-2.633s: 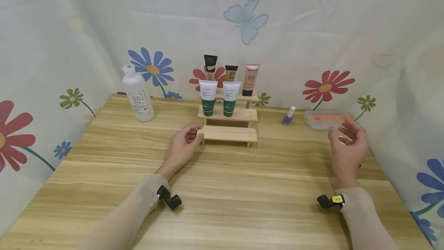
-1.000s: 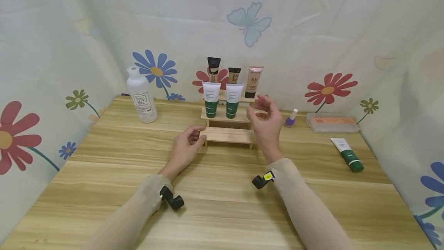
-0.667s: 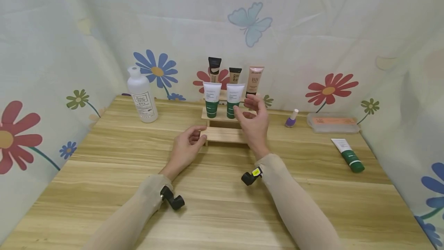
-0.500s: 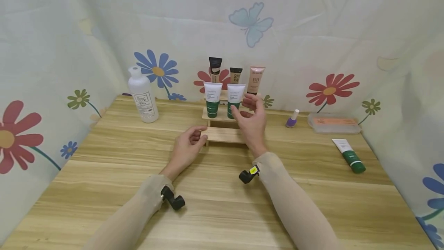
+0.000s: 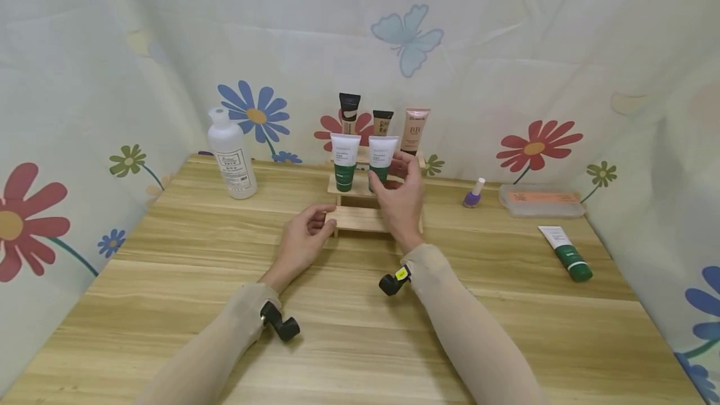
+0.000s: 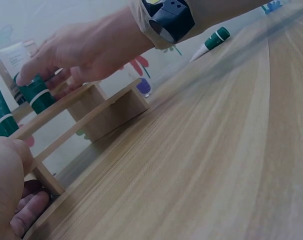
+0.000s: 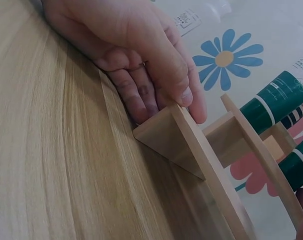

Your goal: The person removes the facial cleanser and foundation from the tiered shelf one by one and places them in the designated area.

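My left hand [image 5: 304,233] pinches the left end of the bottom step of a three-step wooden display stand [image 5: 360,220], thumb on its edge. On the middle step two white-and-green cosmetic tubes stand upright on their caps. My right hand [image 5: 402,204] holds the right tube [image 5: 382,150], its thumb on the green lower part and fingers round the far side. The left tube [image 5: 345,158] stands beside it, untouched. Behind, on the top step, are a black-topped tube [image 5: 349,108], a smaller gold-and-black tube [image 5: 382,122] and a pink BB cream tube [image 5: 415,130].
A third white-and-green tube [image 5: 565,254] lies on the table at the right. Behind it is a clear plastic case [image 5: 541,200] with an orange label. A purple nail polish bottle [image 5: 472,194] stands right of the stand, a large white bottle [image 5: 232,155] at the left. A flowered curtain surrounds the table.
My right hand has come from the far right, by the tube lying there, leftward to the stand and closed round the right tube. The left hand stays on the bottom step.
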The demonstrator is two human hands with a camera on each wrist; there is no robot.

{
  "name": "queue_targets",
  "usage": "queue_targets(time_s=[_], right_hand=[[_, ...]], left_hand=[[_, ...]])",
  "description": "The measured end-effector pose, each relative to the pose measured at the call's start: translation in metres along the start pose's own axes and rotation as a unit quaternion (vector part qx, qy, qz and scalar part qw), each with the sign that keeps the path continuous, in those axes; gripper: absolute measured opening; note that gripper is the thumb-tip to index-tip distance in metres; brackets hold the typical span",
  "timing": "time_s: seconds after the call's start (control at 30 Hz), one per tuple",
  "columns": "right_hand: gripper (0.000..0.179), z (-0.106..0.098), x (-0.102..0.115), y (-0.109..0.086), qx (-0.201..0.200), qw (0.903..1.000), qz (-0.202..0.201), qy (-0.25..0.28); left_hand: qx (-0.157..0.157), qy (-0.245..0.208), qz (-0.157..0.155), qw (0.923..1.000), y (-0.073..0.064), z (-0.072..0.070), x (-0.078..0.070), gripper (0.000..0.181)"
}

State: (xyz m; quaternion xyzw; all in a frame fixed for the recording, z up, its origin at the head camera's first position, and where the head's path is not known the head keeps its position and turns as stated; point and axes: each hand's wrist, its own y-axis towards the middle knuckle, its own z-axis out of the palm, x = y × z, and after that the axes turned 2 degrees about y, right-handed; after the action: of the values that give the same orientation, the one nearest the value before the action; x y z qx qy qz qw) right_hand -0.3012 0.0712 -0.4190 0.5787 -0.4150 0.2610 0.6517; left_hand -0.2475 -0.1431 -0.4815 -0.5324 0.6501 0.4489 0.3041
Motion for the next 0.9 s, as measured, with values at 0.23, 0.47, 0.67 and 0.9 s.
queue_targets(time_s=[0.23, 0.47, 0.67, 0.9], right_hand=[[0.057, 0.003, 0.000, 0.000, -0.005, 0.9999, 0.002, -0.013], [0.056, 0.002, 0.002, -0.001, -0.004, 0.9999, 0.002, -0.015], [0.055, -0.001, 0.009, 0.000, -0.009, 0.9999, -0.013, -0.007], [0.052, -0.012, 0.019, 0.004, -0.029, 0.9986, -0.042, -0.014]], left_hand=[[-0.002, 0.002, 0.003, 1.0000, 0.001, 0.000, 0.000, 0.030], [0.000, 0.001, 0.004, 1.0000, 0.001, 0.000, 0.001, 0.030], [0.000, 0.001, 0.004, 1.0000, 0.000, 0.000, 0.001, 0.030], [-0.002, 0.002, 0.006, 1.0000, 0.000, 0.000, 0.001, 0.030]])
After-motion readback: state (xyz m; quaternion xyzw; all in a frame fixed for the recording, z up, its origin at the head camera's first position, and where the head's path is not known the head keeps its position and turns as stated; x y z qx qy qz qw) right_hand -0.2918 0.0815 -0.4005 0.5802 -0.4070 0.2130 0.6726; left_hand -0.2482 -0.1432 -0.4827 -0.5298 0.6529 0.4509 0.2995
